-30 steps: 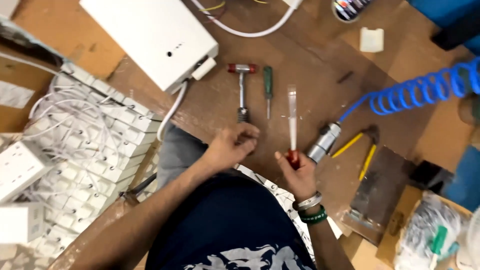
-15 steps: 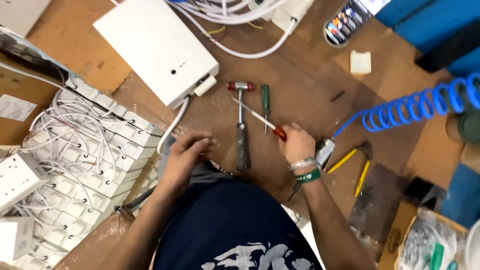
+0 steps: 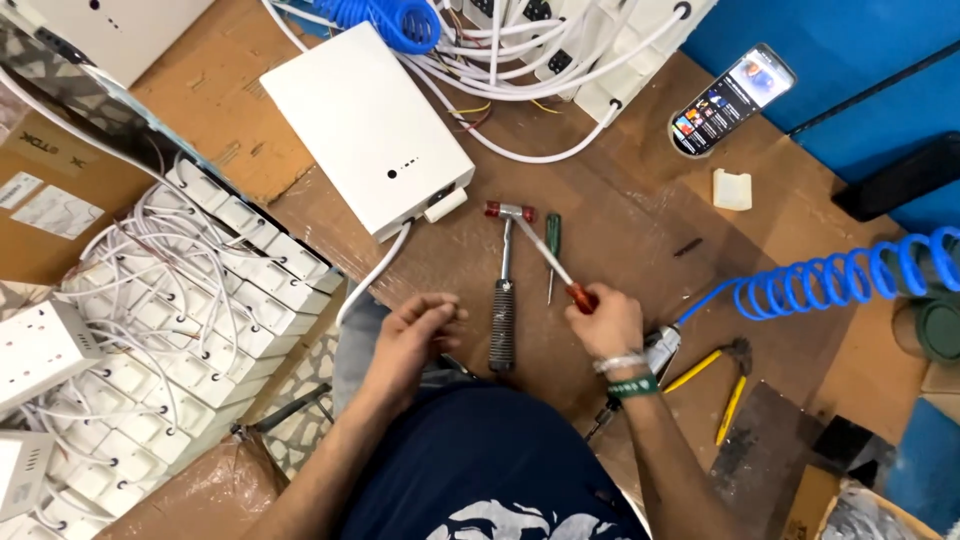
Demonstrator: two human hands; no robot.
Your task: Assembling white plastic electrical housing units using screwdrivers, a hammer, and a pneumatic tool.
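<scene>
Right hand point(image 3: 608, 325) grips a red-handled screwdriver point(image 3: 555, 264), shaft angled across the hammer point(image 3: 503, 290) on the surface point(image 3: 620, 220); left hand point(image 3: 415, 335) loosely curled, apparently empty. Tip could knock the hammer or green screwdriver point(image 3: 552, 245) if swung wide. Left fingertips' underside hidden, tool by right wrist partly covered

We have one view only: head-worn camera, looking almost straight down over the torso at the brown counter point(image 3: 640, 230). It sits close, both forearms entering from the bottom edge. Frame reaches from white boxes on the left to blue surface top right.
</scene>
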